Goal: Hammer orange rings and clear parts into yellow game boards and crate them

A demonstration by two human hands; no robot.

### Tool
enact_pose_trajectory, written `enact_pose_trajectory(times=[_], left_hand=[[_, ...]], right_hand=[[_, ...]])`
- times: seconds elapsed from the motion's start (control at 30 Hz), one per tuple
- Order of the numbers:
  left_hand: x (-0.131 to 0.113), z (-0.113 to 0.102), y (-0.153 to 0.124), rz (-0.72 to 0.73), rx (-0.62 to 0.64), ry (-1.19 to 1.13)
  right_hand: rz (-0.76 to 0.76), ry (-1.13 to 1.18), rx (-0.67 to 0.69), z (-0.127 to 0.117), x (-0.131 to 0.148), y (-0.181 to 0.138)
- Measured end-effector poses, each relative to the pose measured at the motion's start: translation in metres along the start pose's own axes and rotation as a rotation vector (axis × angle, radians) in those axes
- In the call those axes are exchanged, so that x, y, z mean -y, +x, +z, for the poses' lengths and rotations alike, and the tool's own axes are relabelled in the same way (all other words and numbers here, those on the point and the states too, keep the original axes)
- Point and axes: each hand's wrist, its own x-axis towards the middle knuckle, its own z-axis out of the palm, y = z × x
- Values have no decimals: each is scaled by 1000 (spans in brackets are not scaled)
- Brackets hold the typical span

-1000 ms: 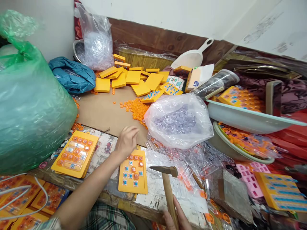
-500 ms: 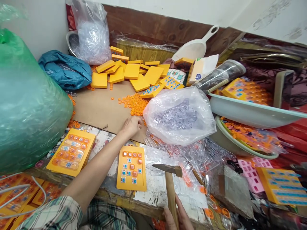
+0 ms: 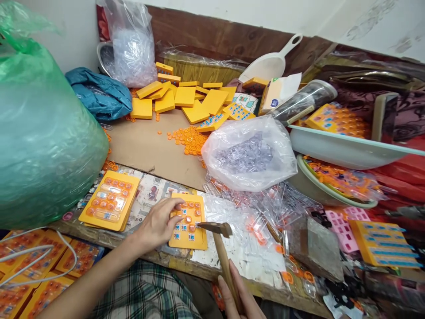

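Observation:
My right hand (image 3: 237,292) grips the wooden handle of a small hammer (image 3: 223,257). The hammer's metal head overlaps the right edge of a yellow panel (image 3: 189,243) at the table's front edge. Small orange domed pieces and blue-and-white square pieces sit on that panel. Over its left side is my left hand (image 3: 159,223), fingers curled and thumb and forefinger curved towards each other; whatever lies within the fingers is hidden. To the left lies a stack of yellow panels (image 3: 111,201) with orange domes and clear oblong covers. Orange rings (image 3: 191,139) lie heaped on the cardboard (image 3: 142,146) behind.
A white bag of clear plastic pieces (image 3: 249,177) stands behind the panel. Bulging at left is a green bag (image 3: 49,146). Several yellow blocks (image 3: 186,95) are piled at the back. Right are a pale basin (image 3: 348,148), a grey block (image 3: 318,248) and loose clear parts (image 3: 285,201).
My left hand has moved back from the orange rings to the yellow panel. The hammer in my right hand has shifted left, its head now overlapping the panel's edge. The view has shifted slightly.

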Motion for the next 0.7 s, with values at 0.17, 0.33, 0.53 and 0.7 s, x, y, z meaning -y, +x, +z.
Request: enact_pose_trajectory(times=[0.17, 0.33, 0.53, 0.7], left_hand=[[1, -3, -9, 70, 14, 23], [18, 0, -1, 0, -249, 221], [27, -5, -14, 5, -264, 345], [14, 7, -41, 88, -123, 237]], right_hand=[[-134, 30, 68, 5, 8, -2], [51, -26, 32, 2, 8, 2], [191, -223, 96, -10, 2, 36], [-211, -487, 44, -4, 15, 72]])
